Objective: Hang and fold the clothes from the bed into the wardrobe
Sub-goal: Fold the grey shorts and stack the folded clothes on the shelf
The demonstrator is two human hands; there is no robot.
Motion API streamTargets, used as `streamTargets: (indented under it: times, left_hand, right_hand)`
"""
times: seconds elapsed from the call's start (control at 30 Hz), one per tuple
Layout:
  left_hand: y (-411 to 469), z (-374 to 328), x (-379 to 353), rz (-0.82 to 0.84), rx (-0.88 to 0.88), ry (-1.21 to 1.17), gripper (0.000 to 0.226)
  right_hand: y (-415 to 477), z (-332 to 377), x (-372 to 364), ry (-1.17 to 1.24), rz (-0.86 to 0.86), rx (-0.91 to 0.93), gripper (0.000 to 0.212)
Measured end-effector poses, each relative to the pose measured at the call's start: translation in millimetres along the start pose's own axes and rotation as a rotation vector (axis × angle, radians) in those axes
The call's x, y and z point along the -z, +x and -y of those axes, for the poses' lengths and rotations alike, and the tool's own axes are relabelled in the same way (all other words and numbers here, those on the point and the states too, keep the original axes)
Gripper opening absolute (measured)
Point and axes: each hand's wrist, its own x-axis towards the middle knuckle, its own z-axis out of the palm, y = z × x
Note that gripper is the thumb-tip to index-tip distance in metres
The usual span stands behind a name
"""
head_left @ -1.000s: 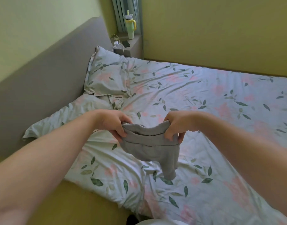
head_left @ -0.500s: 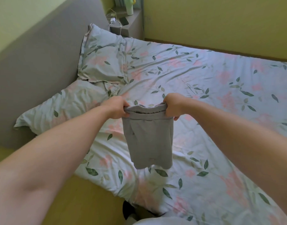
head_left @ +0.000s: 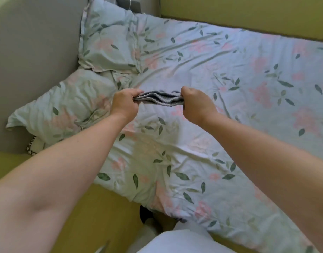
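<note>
A small grey garment (head_left: 159, 99) is stretched between my two hands above the bed (head_left: 230, 88). Only its bunched top edge shows, as a narrow wavy band; the rest is hidden or blurred. My left hand (head_left: 125, 103) grips its left end with curled fingers. My right hand (head_left: 195, 105) grips the right end the same way. Both fists sit over the floral sheet, just right of the nearer pillow (head_left: 65, 106).
A second floral pillow (head_left: 109, 42) lies against the grey padded headboard (head_left: 32, 52). A yellow-green wall (head_left: 248, 13) runs along the bed's far side. The yellow-green bed frame edge (head_left: 102, 216) is close to my body at the bottom.
The garment hung down full length from my hands; now it shows only as a bunched band between them. The view has tilted down toward the bed.
</note>
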Motion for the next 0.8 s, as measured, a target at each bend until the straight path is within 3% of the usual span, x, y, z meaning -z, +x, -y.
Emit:
streamTargets:
  times: [0.13,0.4,0.5,0.67,0.8]
  left_hand:
    - [-38,63,-74,0.092,0.044,0.026,0.033]
    - [-169,152,-172,0.458,0.167,0.180,0.041]
    - [-203,170,-179,0.488,0.144,0.282,0.043]
    - [-243,196,-183,0.464,-0.045,0.432,0.037]
    - [-265,199,-188,0.565,-0.082,0.484,0.031]
  right_hand:
    - [-39,-9,-91,-0.055,0.182,-0.051,0.022]
    - [-147,-12,-251,-0.162,0.506,0.001,0.025]
    - [-180,-1,-278,-0.175,0.544,0.048,0.025]
    - [-210,16,-288,-0.213,0.571,0.133,0.027]
    - [-224,25,-289,-0.235,0.667,0.141,0.029]
